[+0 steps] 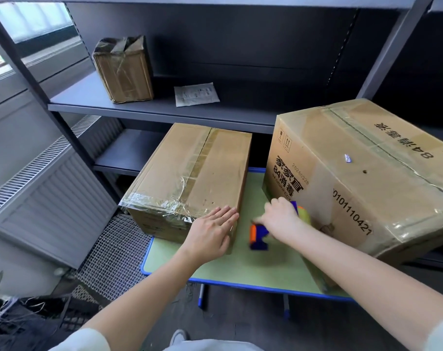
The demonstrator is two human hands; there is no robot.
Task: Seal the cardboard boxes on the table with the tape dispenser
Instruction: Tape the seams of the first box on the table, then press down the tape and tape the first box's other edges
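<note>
Cardboard large box [367, 183] printed "84", "0101110421" | left grip [210, 231] flat on small box [190, 168] | right grip [281, 219] holds tape dispenser [258, 236]

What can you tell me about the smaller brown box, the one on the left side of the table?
The smaller box is plain brown cardboard, long and closed. Clear shiny tape runs along its top seam and wraps across its near end, where it looks wrinkled. A small black-and-white label sits on its near side. It lies flat on the green table, its left corner sticking out past the table's edge. The left hand rests flat on its near right corner.
</note>
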